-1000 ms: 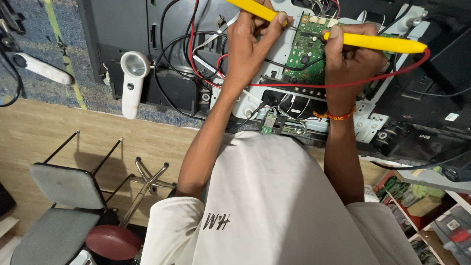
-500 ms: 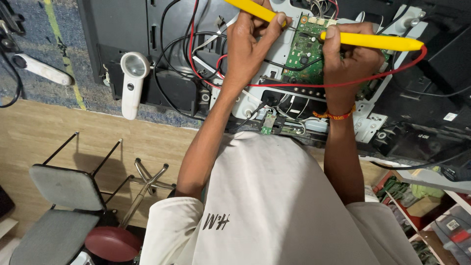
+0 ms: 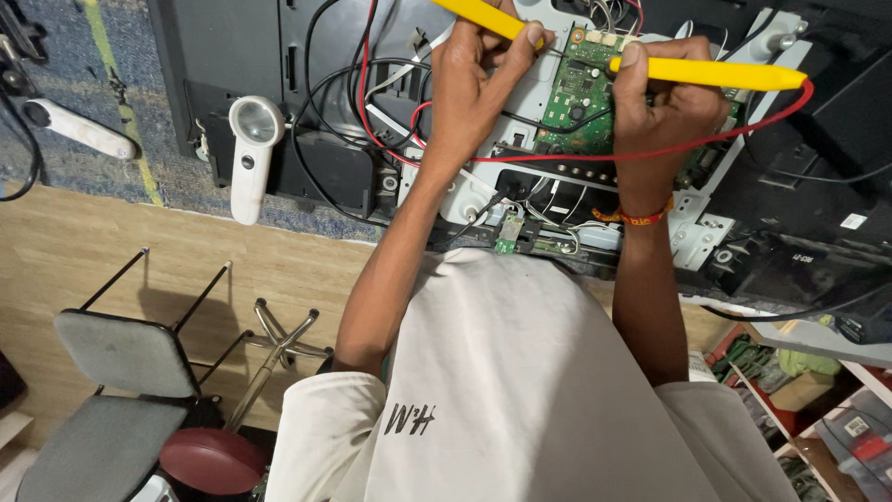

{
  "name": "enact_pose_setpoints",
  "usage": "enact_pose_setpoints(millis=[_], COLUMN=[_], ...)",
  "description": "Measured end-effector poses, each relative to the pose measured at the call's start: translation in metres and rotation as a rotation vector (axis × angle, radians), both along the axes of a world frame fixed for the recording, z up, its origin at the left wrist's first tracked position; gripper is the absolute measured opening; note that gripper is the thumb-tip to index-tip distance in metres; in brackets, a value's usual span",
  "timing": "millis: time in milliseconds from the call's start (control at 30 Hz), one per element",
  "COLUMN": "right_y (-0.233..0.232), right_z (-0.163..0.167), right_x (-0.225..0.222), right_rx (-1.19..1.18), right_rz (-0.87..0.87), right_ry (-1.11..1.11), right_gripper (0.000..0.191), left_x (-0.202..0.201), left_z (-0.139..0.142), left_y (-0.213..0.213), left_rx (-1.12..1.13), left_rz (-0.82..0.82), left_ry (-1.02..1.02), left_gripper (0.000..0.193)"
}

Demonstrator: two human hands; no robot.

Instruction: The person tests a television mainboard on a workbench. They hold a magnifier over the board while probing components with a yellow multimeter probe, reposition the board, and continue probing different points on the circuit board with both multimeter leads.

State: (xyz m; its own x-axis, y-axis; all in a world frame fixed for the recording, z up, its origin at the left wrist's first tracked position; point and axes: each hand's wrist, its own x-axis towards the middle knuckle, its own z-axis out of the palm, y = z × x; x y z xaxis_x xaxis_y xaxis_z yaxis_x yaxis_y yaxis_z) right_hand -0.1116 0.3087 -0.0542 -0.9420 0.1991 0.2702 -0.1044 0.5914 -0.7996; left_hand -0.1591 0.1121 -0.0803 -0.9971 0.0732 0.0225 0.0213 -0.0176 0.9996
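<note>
My left hand point(image 3: 474, 88) is shut on a yellow test probe point(image 3: 478, 14), its tip at the left edge of a green circuit board point(image 3: 578, 98). Gripped in my right hand point(image 3: 664, 116) is a second yellow probe point(image 3: 715, 72), trailing a red wire point(image 3: 743, 125); its tip rests on the board's upper right part. The board sits on a grey metal frame point(image 3: 539, 102) inside an opened black flat appliance point(image 3: 232, 56), among black, white and red cables. An orange thread band circles my right wrist. My white shirt fills the lower middle.
A white hand-held magnifier point(image 3: 253, 153) lies on the black panel to the left. Further left is a white oblong device point(image 3: 79, 128). A grey chair point(image 3: 111, 390) and a maroon stool point(image 3: 209, 457) stand on the wooden floor. Shelves with parts point(image 3: 799, 381) are at lower right.
Both hands stay on the board with the probes. The right-hand probe has shifted very slightly upward in view; otherwise nothing visibly moved.
</note>
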Motion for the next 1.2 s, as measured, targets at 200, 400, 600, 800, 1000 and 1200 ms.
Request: enact_pose_setpoints(millis=[200,400,600,800,1000,1200], right_y=[-0.0005,0.0006,0.0029,0.0034,0.0024,0.0023], right_z=[-0.0005,0.0008,0.0023,0.0003,0.0012,0.0017], right_x=[-0.0012,-0.0019,0.0001,0.0003,0.0004,-0.0006], right_rx=[-0.078,-0.205,-0.037,-0.032,-0.047,-0.007], right_rz=[-0.006,0.043,0.016,0.036,0.035,0.037], right_ry=[-0.019,0.004,-0.034,-0.013,-0.01,0.014], right_gripper=[0.018,0.016,0.02,0.018,0.017,0.016], left_x=[-0.0002,0.0004,0.0002,0.0004,0.0,0.0], left_z=[-0.001,-0.0017,-0.0012,-0.0001,-0.0011,-0.0021], left_y=[-0.0001,0.0001,-0.0008,-0.0012,-0.0003,-0.0006], left_rx=[-0.008,-0.011,-0.01,-0.017,-0.024,-0.003], left_rz=[0.01,0.014,0.007,0.008,0.012,0.008], left_ry=[0.008,0.007,0.012,0.018,0.005,0.013], left_gripper=[0.019,0.02,0.02,0.02,0.02,0.02])
